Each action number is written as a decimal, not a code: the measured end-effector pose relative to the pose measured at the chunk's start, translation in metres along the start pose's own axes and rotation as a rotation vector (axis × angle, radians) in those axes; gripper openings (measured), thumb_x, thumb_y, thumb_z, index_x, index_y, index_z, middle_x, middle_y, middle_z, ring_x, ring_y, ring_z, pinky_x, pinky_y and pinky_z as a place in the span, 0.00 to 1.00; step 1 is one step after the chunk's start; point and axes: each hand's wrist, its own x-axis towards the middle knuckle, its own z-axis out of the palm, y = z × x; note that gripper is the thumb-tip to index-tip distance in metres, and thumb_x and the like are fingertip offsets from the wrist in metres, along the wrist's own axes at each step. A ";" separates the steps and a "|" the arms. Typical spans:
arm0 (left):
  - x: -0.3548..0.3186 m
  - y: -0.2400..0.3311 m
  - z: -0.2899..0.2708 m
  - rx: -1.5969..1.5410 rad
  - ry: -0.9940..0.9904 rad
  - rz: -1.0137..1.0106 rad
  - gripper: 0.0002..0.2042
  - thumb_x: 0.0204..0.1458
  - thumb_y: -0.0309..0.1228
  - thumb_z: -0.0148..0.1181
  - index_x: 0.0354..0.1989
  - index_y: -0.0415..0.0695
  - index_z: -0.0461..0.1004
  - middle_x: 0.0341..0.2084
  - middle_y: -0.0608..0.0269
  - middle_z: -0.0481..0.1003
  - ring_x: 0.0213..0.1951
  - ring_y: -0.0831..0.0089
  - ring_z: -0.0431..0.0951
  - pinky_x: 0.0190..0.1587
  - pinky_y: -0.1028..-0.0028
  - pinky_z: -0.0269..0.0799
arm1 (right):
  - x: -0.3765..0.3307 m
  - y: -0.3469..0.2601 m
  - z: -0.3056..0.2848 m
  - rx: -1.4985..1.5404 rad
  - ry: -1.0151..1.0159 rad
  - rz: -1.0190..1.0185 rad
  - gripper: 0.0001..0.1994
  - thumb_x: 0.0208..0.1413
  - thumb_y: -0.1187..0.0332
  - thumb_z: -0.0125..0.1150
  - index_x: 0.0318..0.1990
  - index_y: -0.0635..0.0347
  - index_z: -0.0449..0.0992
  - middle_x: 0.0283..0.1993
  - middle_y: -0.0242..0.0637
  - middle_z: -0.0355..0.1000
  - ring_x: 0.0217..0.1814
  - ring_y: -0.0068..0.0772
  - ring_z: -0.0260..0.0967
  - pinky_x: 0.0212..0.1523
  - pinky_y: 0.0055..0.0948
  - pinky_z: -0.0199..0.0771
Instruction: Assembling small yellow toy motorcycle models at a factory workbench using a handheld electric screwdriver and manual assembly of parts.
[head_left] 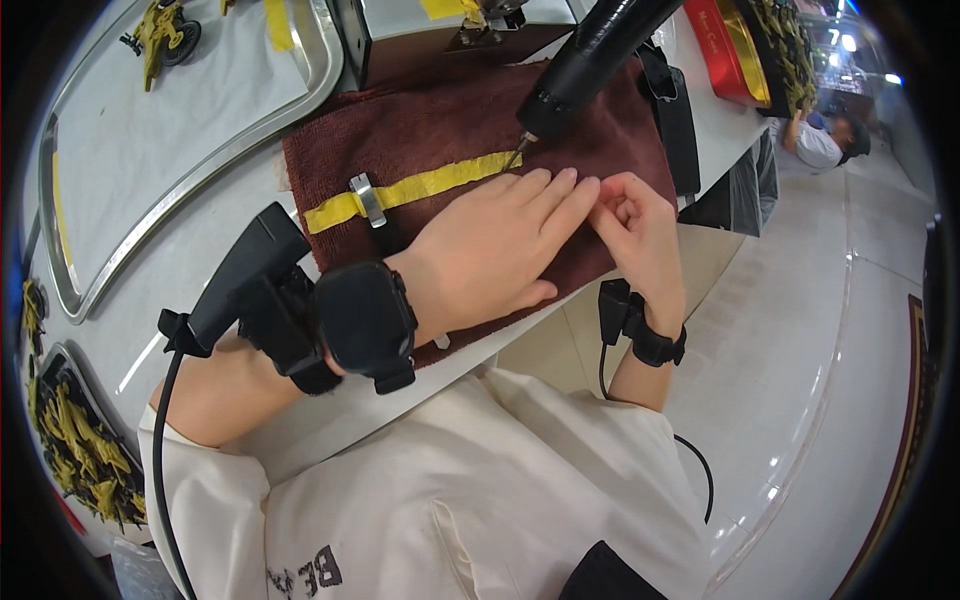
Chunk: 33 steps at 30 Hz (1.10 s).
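Brown towel [440, 130], left hand [500, 250] flat, right hand [635, 225] touching

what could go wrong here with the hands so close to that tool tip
1. The left hand lies flat on the brown cloth with fingertips just below the tool tip; a slip could jab them.
2. The right hand pinches something too small to tell beside those fingers; it might drop.
3. The cloth overhangs the table edge and could slide.
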 end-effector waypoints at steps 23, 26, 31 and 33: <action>0.020 -0.009 0.010 0.111 -0.024 0.041 0.47 0.41 0.42 0.72 0.67 0.34 0.53 0.49 0.58 0.70 0.53 0.60 0.66 0.50 0.65 0.65 | 0.000 -0.001 -0.001 -0.190 0.085 -0.006 0.08 0.52 0.69 0.66 0.29 0.63 0.75 0.22 0.35 0.71 0.21 0.26 0.67 0.24 0.28 0.65; 0.022 -0.006 0.008 0.096 -0.026 0.006 0.48 0.40 0.42 0.73 0.67 0.35 0.52 0.48 0.57 0.71 0.53 0.60 0.66 0.50 0.65 0.65 | 0.002 -0.001 0.003 -0.259 0.065 -0.052 0.07 0.50 0.69 0.65 0.29 0.63 0.75 0.23 0.39 0.71 0.22 0.35 0.68 0.26 0.33 0.68; 0.028 -0.004 0.006 0.088 -0.058 -0.023 0.51 0.36 0.42 0.75 0.67 0.34 0.52 0.44 0.56 0.71 0.51 0.62 0.68 0.50 0.66 0.66 | -0.001 0.001 0.005 -0.170 0.135 -0.186 0.04 0.50 0.74 0.63 0.30 0.63 0.74 0.26 0.36 0.69 0.21 0.33 0.66 0.25 0.31 0.68; 0.029 -0.004 0.006 0.098 -0.056 -0.021 0.51 0.36 0.42 0.75 0.67 0.33 0.52 0.43 0.57 0.72 0.50 0.62 0.68 0.50 0.66 0.66 | -0.002 0.004 0.007 -0.194 0.150 -0.241 0.04 0.49 0.75 0.63 0.31 0.63 0.74 0.26 0.36 0.69 0.20 0.32 0.66 0.24 0.30 0.67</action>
